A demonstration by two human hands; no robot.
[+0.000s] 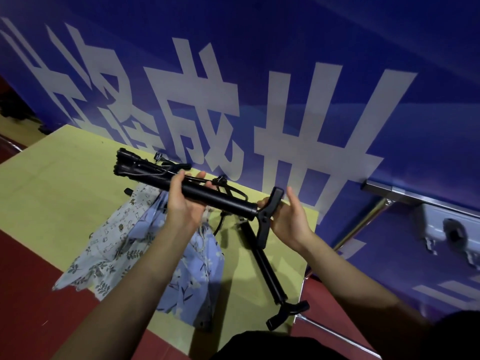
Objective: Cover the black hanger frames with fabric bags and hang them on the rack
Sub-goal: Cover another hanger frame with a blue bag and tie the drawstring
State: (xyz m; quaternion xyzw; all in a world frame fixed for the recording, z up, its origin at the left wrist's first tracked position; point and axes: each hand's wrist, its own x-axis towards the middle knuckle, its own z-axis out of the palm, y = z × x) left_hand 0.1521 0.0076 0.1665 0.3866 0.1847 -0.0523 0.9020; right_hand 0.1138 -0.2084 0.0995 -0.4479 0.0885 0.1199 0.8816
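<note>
Two hands on one folded black hanger frame, held level just above the bench. Left hand cradles the tube from below, fingers curled over the top and clamped on it. Right hand sits at the T-shaped end piece: palm against it, fingers mostly straight and apart, thumb hidden behind the piece, so likely steadying rather than gripping.

Guess at why: a two-point hold keeps the frame level and leaves its far end free to take a bag, or to unfold.

Second frame lies on the bench below the held one, its T end hanging over the bench's near edge. Two fabric bags, a patterned one and a blue floral one, lie flat under the held frame, overlapping each other, nearest corners draped off the bench edge. No frame covered yet.

Hard to read: the bundle of cords and clips behind the held frame is a black tangle, can't separate parts. Far end of the held frame looks like stacked tubes, count unclear. Rack not identifiable; a metal rail right of the held frame is cut off. Blue banner fills the background.
</note>
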